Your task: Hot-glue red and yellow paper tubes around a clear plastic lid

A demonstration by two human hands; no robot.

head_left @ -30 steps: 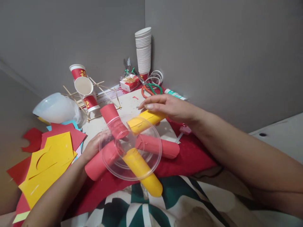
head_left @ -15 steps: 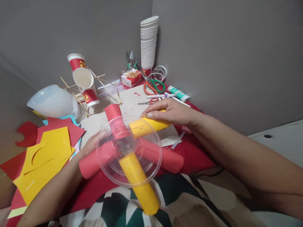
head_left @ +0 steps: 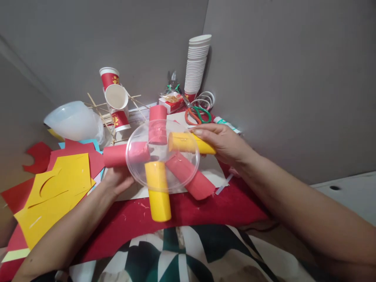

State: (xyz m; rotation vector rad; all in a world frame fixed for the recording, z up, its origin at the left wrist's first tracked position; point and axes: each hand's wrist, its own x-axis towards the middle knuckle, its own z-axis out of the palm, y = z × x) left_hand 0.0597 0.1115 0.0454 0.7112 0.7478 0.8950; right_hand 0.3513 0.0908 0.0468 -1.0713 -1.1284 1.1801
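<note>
A round clear plastic lid (head_left: 178, 126) hangs over the table with paper tubes fixed around it like spokes. Three tubes are red: one upper red tube (head_left: 158, 121), one left red tube (head_left: 117, 155) and one lower right red tube (head_left: 196, 179). A lower yellow tube (head_left: 159, 196) points toward me. My right hand (head_left: 225, 143) is closed on the outer end of the right yellow tube (head_left: 188, 143), thumb on top. From below, my left hand (head_left: 119, 181) holds the lid at its left side; its fingertips are partly hidden beneath the lid and tubes.
Yellow paper sheets (head_left: 58, 176) and red scraps (head_left: 72, 154) lie at the left. Behind are a stick frame with paper cups (head_left: 116, 98), a translucent bowl (head_left: 72, 119), scissors (head_left: 198, 115), pliers (head_left: 173, 82) and a tall cup stack (head_left: 196, 66) by the wall.
The lid with its tubes has moved up and away from me and tilted, so the lower yellow tube looks shorter. Both hands moved with it; more of my left hand now shows.
</note>
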